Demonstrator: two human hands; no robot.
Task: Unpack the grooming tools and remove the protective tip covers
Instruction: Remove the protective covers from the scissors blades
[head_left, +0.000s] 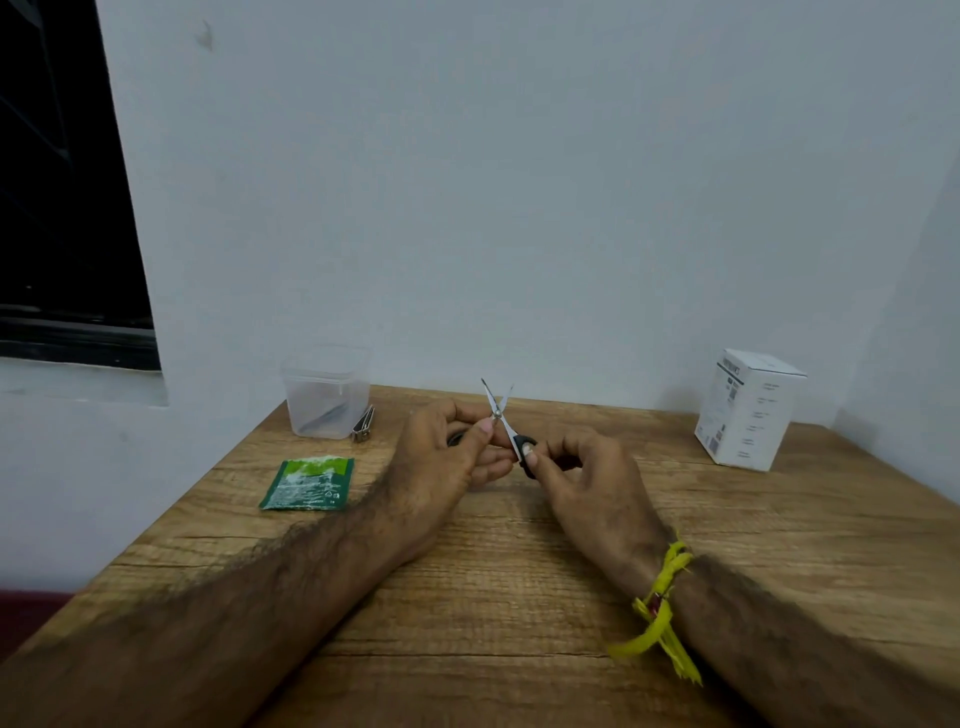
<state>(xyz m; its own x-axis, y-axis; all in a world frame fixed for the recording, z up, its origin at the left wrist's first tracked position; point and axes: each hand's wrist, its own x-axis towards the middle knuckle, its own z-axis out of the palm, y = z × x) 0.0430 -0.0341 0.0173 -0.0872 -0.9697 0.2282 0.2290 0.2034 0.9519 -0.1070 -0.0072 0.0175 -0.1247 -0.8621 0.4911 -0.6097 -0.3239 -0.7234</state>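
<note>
Small scissors (497, 405) with black handles are held above the wooden table (519, 597), blades spread apart and pointing up and away. My left hand (444, 462) grips one handle, thumb near the pivot. My right hand (592, 488) pinches the other black handle. No tip cover shows on the blades. A clear plastic container (324, 395) at the back left holds a dark slim tool. Metal nail clippers (363, 425) lie beside its right side.
A green sachet (309, 484) lies flat on the table's left part. A white cardboard box (748, 410) stands at the back right near the wall corner. The wall runs just behind the table, and a dark window (67, 182) is at the left.
</note>
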